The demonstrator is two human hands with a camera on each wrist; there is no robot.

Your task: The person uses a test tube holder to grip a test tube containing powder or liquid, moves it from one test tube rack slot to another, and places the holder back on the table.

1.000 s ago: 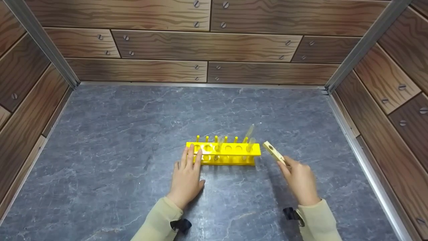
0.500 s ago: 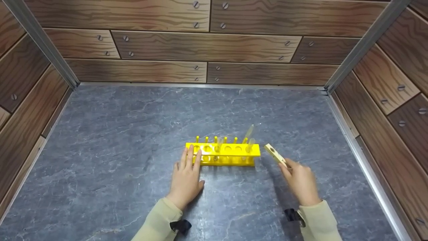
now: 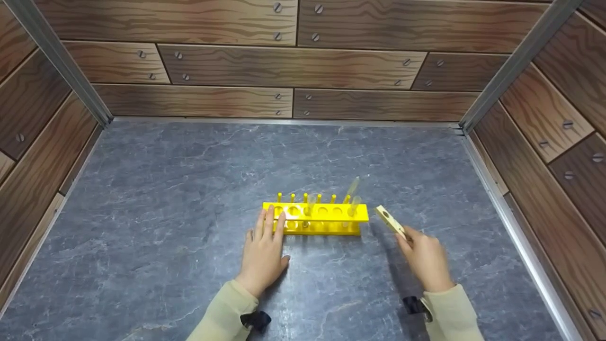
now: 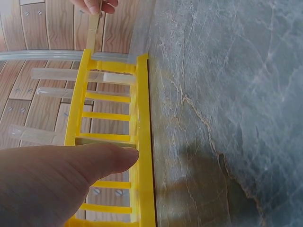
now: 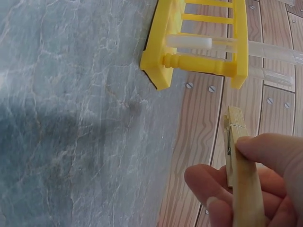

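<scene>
A yellow test tube rack (image 3: 316, 212) stands in the middle of the work surface. One clear test tube (image 3: 310, 206) sits in a hole left of its centre, and another test tube (image 3: 354, 206) in the right end hole. Behind that, a third tube (image 3: 353, 185) leans over a rear peg. White matter (image 5: 189, 41) shows low in one tube. My left hand (image 3: 263, 260) rests its straight fingers on the rack's left end. Just right of the rack, my right hand (image 3: 427, 258) pinches a wooden test tube holder (image 3: 390, 221), its tip apart from the rack.
The grey marbled surface (image 3: 189, 189) extends around the rack. Wood-patterned walls (image 3: 293, 66) enclose it at the back and both sides, with metal strips (image 3: 284, 121) along the edges.
My right hand and the test tube holder have shifted slightly right and nearer to me, away from the rack. The left hand and the rack keep their places.
</scene>
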